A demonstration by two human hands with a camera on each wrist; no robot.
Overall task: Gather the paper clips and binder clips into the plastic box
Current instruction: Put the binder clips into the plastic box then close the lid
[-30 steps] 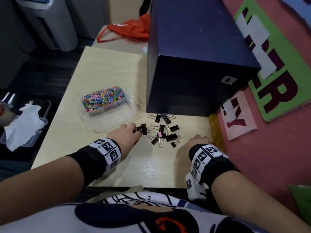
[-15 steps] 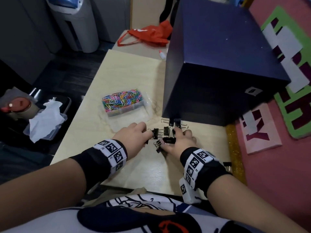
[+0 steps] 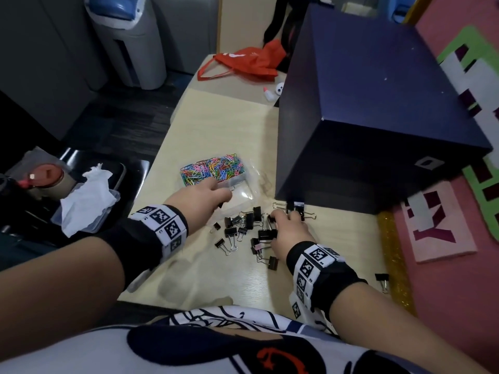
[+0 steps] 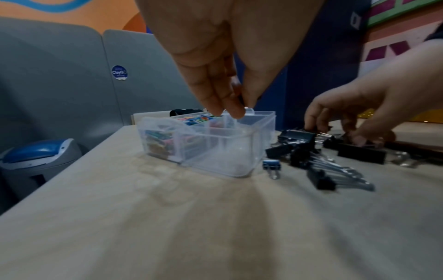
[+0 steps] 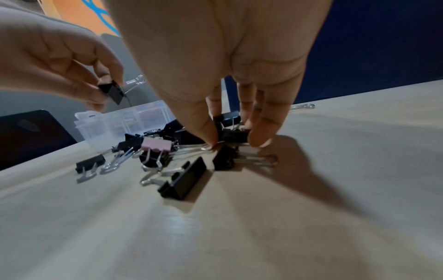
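A clear plastic box (image 3: 244, 197) stands on the table, its far compartment full of coloured paper clips (image 3: 213, 170). My left hand (image 3: 224, 197) hovers over the box's near compartment and pinches a small black binder clip (image 5: 111, 91). Several binder clips (image 3: 245, 230), mostly black and one pink (image 5: 155, 146), lie in a loose pile right of the box. My right hand (image 5: 236, 140) reaches down onto that pile, its thumb and fingers pinching a black binder clip (image 5: 233, 135). Two more clips (image 3: 297, 209) lie against the dark box.
A big dark blue box (image 3: 364, 117) stands just behind the pile. One stray binder clip (image 3: 382, 279) lies near a gold glitter strip (image 3: 391, 252) at the table's right edge. A red bag (image 3: 248, 62) lies at the far end. Left of the table is a tub with tissue (image 3: 83, 201).
My left hand has lifted a black clip off the pile and carried it left over the box. My right hand has come in from the right onto the pile.
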